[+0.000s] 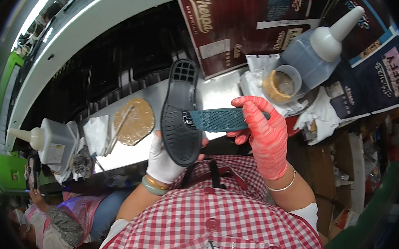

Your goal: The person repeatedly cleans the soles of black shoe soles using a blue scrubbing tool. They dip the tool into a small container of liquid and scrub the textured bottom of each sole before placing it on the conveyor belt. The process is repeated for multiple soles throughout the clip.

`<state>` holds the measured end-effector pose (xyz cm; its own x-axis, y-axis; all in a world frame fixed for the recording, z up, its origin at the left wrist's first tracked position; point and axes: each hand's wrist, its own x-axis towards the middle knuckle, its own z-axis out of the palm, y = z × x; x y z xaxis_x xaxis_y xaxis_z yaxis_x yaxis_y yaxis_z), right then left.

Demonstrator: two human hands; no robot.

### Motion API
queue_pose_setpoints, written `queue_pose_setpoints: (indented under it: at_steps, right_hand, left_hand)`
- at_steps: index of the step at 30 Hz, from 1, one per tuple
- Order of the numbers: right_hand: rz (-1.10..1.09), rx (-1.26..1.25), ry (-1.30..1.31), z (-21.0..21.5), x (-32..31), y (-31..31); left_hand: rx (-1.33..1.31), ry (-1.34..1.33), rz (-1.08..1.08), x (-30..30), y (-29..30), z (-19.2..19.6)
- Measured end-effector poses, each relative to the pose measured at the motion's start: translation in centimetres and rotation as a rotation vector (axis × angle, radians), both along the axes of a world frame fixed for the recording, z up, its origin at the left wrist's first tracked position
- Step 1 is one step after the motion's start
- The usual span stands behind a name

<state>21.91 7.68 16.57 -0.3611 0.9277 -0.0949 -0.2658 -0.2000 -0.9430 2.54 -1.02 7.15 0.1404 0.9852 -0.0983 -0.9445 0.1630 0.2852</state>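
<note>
A black shoe sole stands nearly upright in the middle, with a grid of square hollows at its far end. My left hand, in a white glove with bare fingertips, grips its near end from beneath. My right hand, in a red-pink glove, pinches a flat teal strip with a cross-hatched texture; its exact kind I cannot tell. The strip's left end meets the sole near its middle, beside a shiny black-and-white patch that looks wet. Part of my left hand is hidden behind the sole.
A squeeze bottle and a glue-crusted cup stand at the right. Left lie a stained round pad with a stick, white cloth and another bottle. A dark conveyor runs behind. Another person sits lower left.
</note>
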Motion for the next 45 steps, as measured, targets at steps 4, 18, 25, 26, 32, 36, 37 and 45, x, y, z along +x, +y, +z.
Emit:
queue_pose_setpoints:
  at_steps: [4,18,25,26,32,36,37,45]
  right_hand:
    - [0.059,0.018,0.044,-0.2,-2.2,-1.4]
    - [-0.049,0.07,0.012,-1.8,-3.9,-1.9]
    - [-0.086,0.144,0.028,-0.6,-3.8,-0.2]
    - [-0.106,0.159,0.033,-0.4,-3.8,0.0]
    - [-0.147,0.207,0.023,0.2,-3.6,1.6]
    - [-0.157,0.224,0.026,0.8,-3.7,2.6]
    - [-0.157,0.237,0.018,0.8,-3.8,3.1]
    - [-0.035,0.198,-0.07,0.4,-3.1,0.9]
  left_hand:
    - [0.041,0.005,0.009,0.2,0.1,1.3]
    - [0.01,0.163,0.038,1.4,-0.1,2.0]
    - [0.034,0.313,-0.051,0.9,-0.9,2.1]
    - [0.021,0.313,-0.058,0.9,-1.0,2.4]
    - [0.011,0.315,-0.141,0.9,-1.4,2.4]
    - [0.026,0.395,-0.198,0.6,-1.6,2.1]
    - [0.019,0.396,-0.201,0.7,-1.7,2.0]
    - [0.011,0.318,-0.121,0.8,-1.4,1.7]
